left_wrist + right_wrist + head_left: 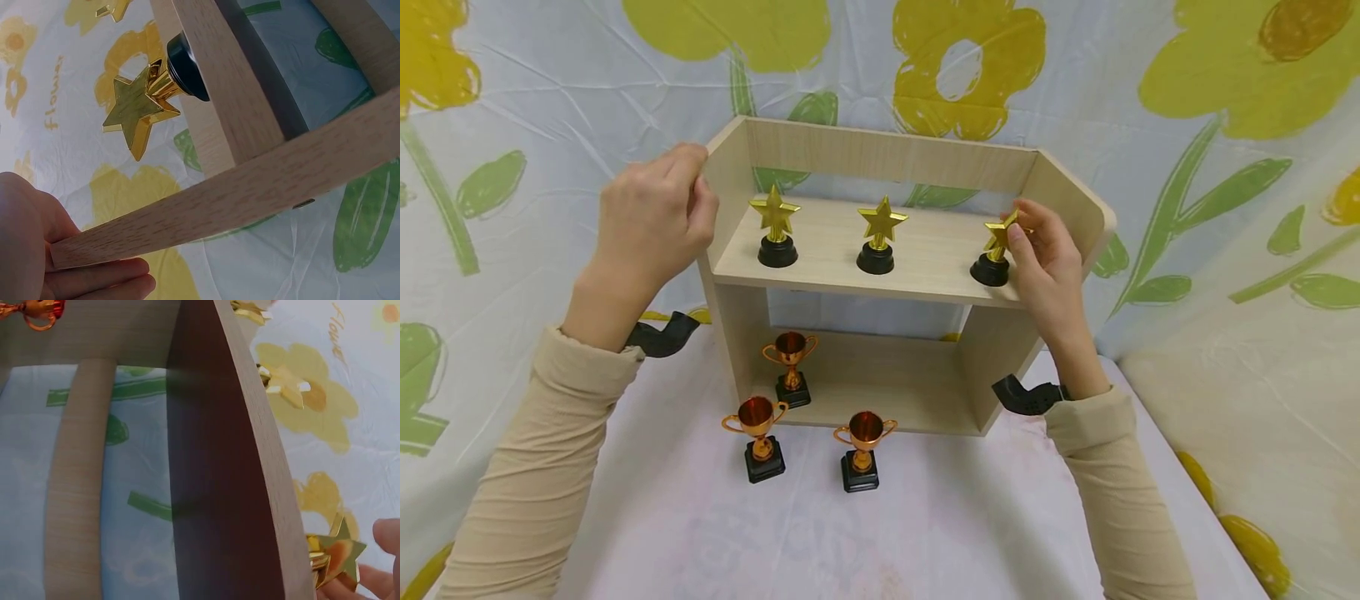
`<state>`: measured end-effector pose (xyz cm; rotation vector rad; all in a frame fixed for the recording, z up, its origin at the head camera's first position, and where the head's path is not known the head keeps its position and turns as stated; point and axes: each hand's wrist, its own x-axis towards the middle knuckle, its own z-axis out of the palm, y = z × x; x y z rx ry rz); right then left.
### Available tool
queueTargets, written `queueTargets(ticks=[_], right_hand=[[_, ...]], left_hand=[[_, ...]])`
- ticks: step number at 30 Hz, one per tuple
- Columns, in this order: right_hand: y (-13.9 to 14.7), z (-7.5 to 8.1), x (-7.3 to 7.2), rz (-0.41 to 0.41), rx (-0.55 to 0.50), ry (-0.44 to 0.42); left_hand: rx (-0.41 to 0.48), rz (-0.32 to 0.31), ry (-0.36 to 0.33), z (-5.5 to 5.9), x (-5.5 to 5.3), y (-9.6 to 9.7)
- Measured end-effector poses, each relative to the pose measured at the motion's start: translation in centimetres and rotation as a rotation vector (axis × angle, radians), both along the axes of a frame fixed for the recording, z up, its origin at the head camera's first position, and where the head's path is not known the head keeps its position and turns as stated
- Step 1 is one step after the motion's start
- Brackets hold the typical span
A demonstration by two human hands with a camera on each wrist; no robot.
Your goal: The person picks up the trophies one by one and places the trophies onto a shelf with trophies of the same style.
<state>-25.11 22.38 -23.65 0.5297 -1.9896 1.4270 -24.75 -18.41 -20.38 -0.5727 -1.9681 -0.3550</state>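
Three gold star trophies with round black bases stand in a row on the upper board of a small wooden shelf [880,358]: a left one [777,229], a middle one [880,237] and a right one [991,260]. My right hand [1048,262] has thumb and fingers around the star of the right trophy, whose base is on the board near the front edge. My left hand [651,212] grips the upper front edge of the shelf's left side panel [156,219]. In the left wrist view, that panel's end lies between thumb and fingers.
Bronze two-handled cups with square black bases stand below: one on the lower board [792,367], two on the white cloth in front, at left [762,437] and centre [861,450]. Flower-printed cloth [1262,250] hangs behind and beside the shelf.
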Motion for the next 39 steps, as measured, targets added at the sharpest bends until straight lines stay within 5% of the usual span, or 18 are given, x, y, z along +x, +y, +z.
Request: queueTargets(ticks=[6,14,19,29,39], right_hand=[[0.0,0.0,1.6,-0.018,0.097,0.003],[-2.3,1.5,6.3,-0.055,0.188,-0.028],[-3.2,1.7,8.0,-0.046,0.207,0.014],[-4.2,0.9,10.0,0.021,0.19,0.163],[-3.9,-2.6,8.9,0.144,0.103,0.285]], left_hand=[[0.003,0.004,-0.002,-0.1,0.0,0.1],[0.001,0.002,-0.002,-0.1,0.1,0.1],[0.0,0.004,-0.007,0.0,0.2,0.1],[0.007,0.009,-0.014,0.1,0.2,0.2],[0.013,0.006,0.002,-0.1,0.0,0.1]])
